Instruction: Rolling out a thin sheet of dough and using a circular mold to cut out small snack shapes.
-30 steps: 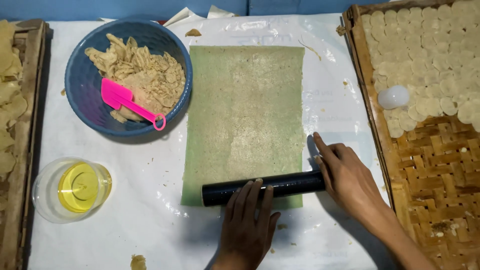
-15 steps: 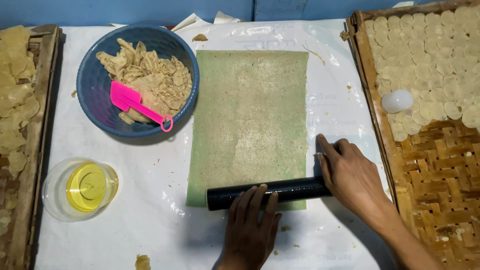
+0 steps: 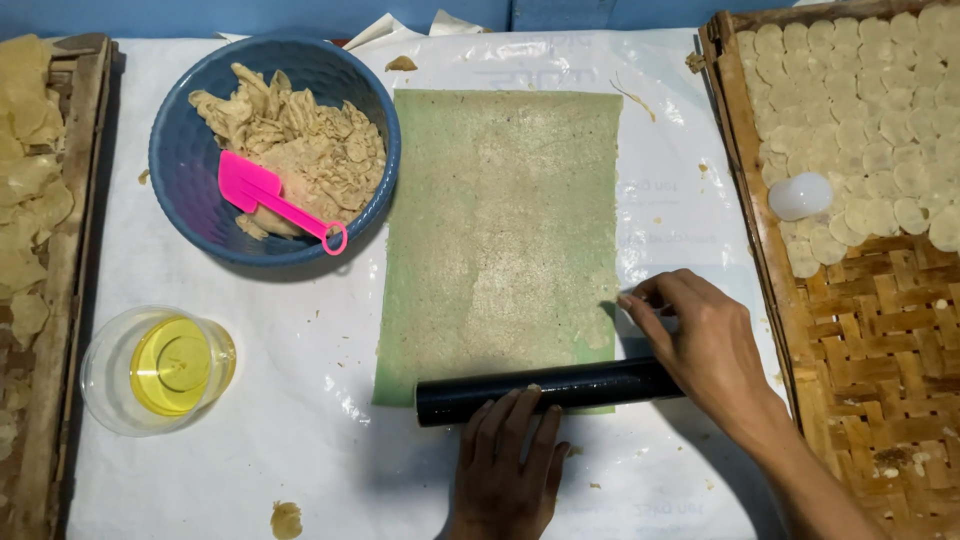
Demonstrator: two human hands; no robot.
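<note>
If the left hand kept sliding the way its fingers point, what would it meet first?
The left hand points up the table; its fingertips already touch the black roller. Beyond that lies the green sheet.

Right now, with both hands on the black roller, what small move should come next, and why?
Probably push the black roller away along the green sheet. It lies across the sheet's near edge, the left hand flat on it and the right hand at its end, and the thin dough reaches the far edge.

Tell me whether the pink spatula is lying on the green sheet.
No, the pink spatula rests in the blue bowl, left of the green sheet.
</note>
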